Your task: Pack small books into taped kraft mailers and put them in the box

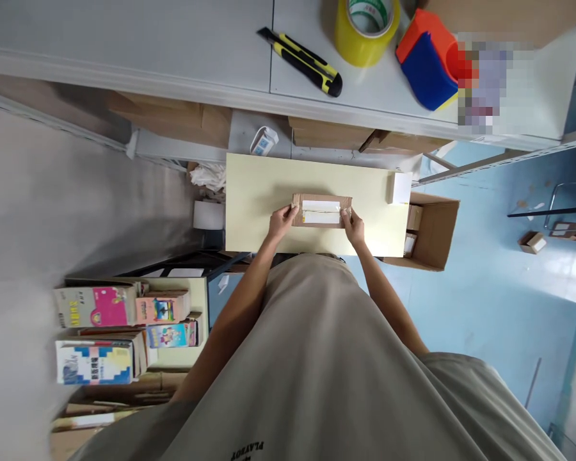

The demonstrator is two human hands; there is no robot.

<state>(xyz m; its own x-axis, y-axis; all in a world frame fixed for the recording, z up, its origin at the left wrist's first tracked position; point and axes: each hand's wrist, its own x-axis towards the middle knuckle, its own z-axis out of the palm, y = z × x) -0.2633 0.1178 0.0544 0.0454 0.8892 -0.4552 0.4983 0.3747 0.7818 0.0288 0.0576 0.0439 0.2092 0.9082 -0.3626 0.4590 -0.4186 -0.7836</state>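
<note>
A flat brown cardboard parcel lies or is held just over the pale yellow tabletop; I cannot tell whether it rests on the surface. A white label covers much of its upper face, with what looks like clear tape across it. At the parcel's left end, my left hand is closed on the edge, thumb on top. My right hand grips the opposite end in the same way, its thumb by the label's edge. The undersides of the fingers are hidden.
A white box stands at the table's right end, beside an open carton holding small boxes. On the shelf above are a utility knife, blade out, yellow tape and a red-and-blue tape dispenser. Book stacks sit lower left.
</note>
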